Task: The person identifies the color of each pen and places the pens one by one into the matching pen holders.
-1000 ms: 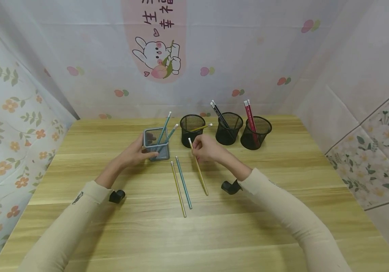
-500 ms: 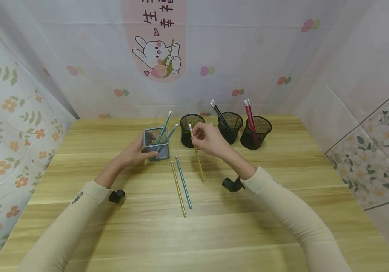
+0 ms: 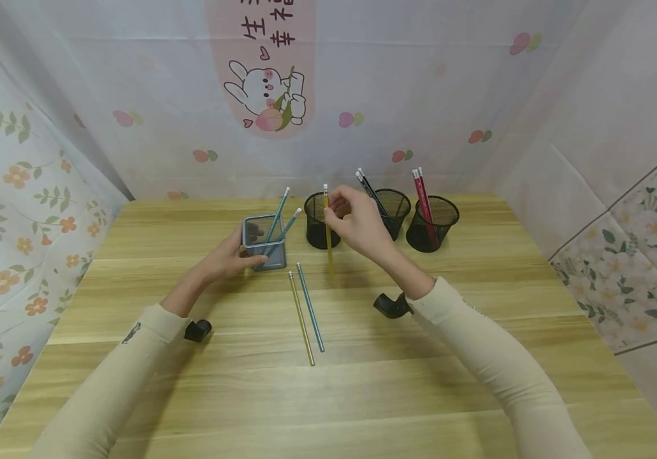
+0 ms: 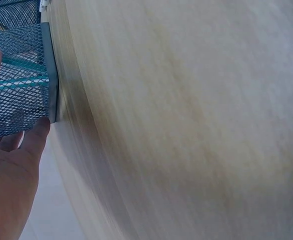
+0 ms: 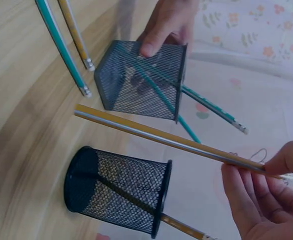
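Observation:
My left hand [image 3: 222, 260] grips the square grey mesh pen holder [image 3: 276, 257], thumb in front and fingers round its side. Two teal pencils [image 3: 278, 213] lean inside it. My right hand [image 3: 359, 224] pinches a yellow pencil [image 3: 329, 255] near its eraser end. That pencil is nearly upright, off the table, in front of a round black mesh cup [image 3: 315, 234]. In the right wrist view, another yellow pencil [image 5: 182, 228] leans in this cup; my right hand hides it from the head view. A yellow pencil [image 3: 302, 322] and a teal pencil [image 3: 310, 310] lie on the table.
Right of my right hand stand two more round mesh cups, one with black pencils [image 3: 369, 189], partly behind the hand, and one with red pencils [image 3: 422, 193]. A patterned cloth [image 3: 162, 115] hangs behind the wooden table [image 3: 259, 408].
My right hand has lifted the yellow pencil off the table, moved it towards the round cup and turned it more upright. My left hand keeps its hold on the square pen holder.

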The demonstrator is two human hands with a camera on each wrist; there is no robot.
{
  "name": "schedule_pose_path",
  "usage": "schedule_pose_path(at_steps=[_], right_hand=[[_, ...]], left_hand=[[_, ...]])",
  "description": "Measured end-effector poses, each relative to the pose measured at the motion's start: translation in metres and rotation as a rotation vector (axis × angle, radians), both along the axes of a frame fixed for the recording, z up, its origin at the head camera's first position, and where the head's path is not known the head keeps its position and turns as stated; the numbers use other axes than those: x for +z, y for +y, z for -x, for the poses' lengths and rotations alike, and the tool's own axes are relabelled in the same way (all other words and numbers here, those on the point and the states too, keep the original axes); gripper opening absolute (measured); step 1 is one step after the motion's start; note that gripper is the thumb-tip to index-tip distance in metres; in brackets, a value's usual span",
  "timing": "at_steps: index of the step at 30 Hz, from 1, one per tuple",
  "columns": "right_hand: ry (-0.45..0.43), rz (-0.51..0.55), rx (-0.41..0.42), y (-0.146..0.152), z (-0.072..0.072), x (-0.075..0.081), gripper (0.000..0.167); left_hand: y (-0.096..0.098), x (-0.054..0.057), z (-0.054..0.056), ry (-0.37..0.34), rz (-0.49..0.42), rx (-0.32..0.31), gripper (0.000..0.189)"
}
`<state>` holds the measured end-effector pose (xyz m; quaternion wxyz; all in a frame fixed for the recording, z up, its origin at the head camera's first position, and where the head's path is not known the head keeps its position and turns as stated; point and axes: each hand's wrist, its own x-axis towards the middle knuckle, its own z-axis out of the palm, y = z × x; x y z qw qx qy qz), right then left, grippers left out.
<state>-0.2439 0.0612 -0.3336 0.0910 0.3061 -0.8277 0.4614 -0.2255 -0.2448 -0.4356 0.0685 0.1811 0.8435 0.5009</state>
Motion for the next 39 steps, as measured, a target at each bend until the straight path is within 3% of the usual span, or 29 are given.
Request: schedule_pose_path(at_steps=[16, 25, 34, 39], right_hand=[[0.125, 0.200, -0.034, -0.004, 0.005, 0.017, 0.006], [0.198, 0.378, -0.021, -0.005, 0.015, 0.025, 0.009], [0.266, 0.421, -0.045, -0.002, 0.000, 0.040, 0.006], [0.277, 0.446, -0.046, 0.000, 0.009, 0.033, 0.006]], left_hand=[[0.000, 0.001, 0.000, 0.007, 0.015, -0.013, 0.064], [0.000, 0.001, 0.000, 0.009, 0.022, -0.010, 0.065], [-0.001, 0.000, -0.001, 0.007, 0.008, -0.015, 0.064], [-0.001, 0.000, 0.000, 0.015, -0.002, -0.017, 0.065]])
